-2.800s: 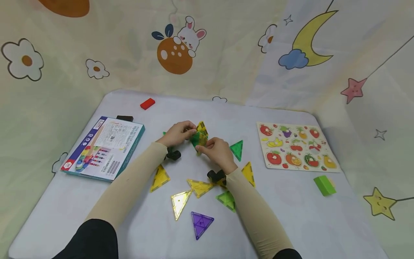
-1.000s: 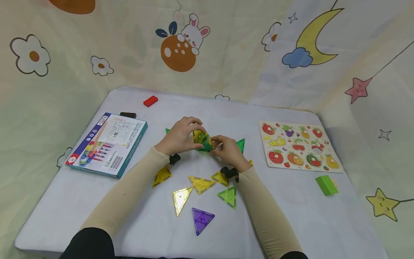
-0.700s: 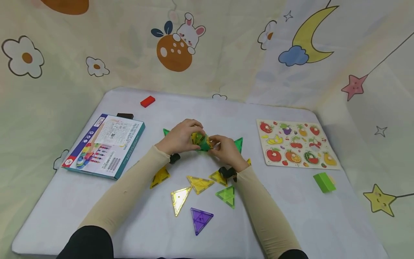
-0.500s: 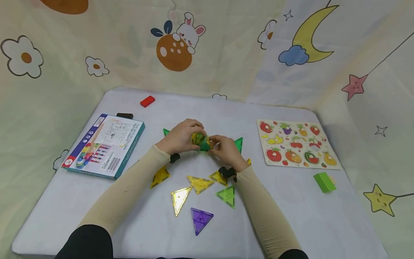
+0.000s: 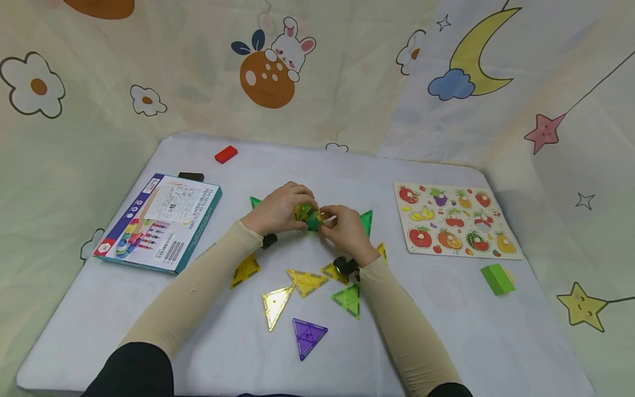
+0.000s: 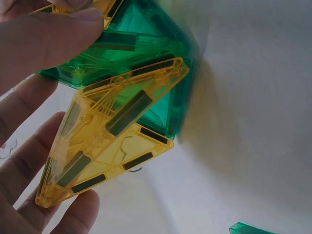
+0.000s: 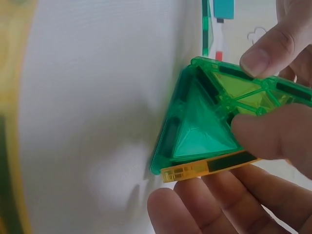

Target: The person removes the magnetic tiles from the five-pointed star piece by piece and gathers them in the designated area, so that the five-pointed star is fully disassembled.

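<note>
Evidently both hands, the left hand (image 5: 278,210) and the right hand (image 5: 345,230), curled their fingers around a small cluster of green and yellow magnetic tiles (image 5: 310,216) just above the middle of the worktop (image 5: 446,331), pinching from opposite sides so the joined edges stayed together, while loose triangular tiles (image 5: 307,282) lay nearby.
</note>
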`<state>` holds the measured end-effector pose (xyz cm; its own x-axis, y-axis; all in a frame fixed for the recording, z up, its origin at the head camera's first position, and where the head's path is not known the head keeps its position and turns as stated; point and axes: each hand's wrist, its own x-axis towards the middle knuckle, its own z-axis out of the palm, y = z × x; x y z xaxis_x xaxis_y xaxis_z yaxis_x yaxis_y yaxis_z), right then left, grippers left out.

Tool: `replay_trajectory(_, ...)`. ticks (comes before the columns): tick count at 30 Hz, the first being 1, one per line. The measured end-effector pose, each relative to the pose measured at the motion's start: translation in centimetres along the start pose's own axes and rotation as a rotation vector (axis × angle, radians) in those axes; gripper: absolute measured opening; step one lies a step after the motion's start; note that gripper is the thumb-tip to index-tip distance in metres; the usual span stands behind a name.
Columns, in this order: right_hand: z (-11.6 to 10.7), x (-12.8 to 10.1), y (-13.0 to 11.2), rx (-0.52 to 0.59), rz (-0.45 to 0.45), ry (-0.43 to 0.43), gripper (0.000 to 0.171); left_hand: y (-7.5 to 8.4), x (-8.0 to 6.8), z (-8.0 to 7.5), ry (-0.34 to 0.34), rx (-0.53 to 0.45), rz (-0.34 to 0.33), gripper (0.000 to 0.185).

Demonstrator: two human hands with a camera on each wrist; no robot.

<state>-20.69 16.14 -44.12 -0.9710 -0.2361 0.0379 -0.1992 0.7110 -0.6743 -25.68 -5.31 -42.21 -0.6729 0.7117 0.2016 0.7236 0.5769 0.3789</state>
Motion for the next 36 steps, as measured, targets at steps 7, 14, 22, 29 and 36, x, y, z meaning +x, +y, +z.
replay_trajectory(7, 0.2, -0.2, -0.1, -0.036, -0.01, 0.028, 0.039, 0.0, -0.1, 0.0, -0.014, -0.008, -0.013, 0.043)
replay_trajectory(14, -0.1, -0.4, 0.1, -0.032, -0.01, 0.079, 0.025, 0.0, -0.4, -0.1, -0.006, -0.008, -0.029, 0.042)
replay_trajectory(22, -1.4, 0.2, 1.2, 0.008, 0.046, 0.085, 0.017, 0.0, -0.6, -0.2, 0.003, -0.012, -0.031, 0.042)
replay_trajectory(29, -3.8, 3.0, 2.9, -0.038, 0.146, 0.102, 0.025, 0.1, -0.6, -0.2, -0.005, -0.03, -0.038, 0.042)
replay_trajectory(36, -5.3, 6.6, 5.1, -0.123, 0.271, -0.038, 0.045, 0.2, -0.6, 0.1, -0.005, -0.025, -0.046, 0.041)
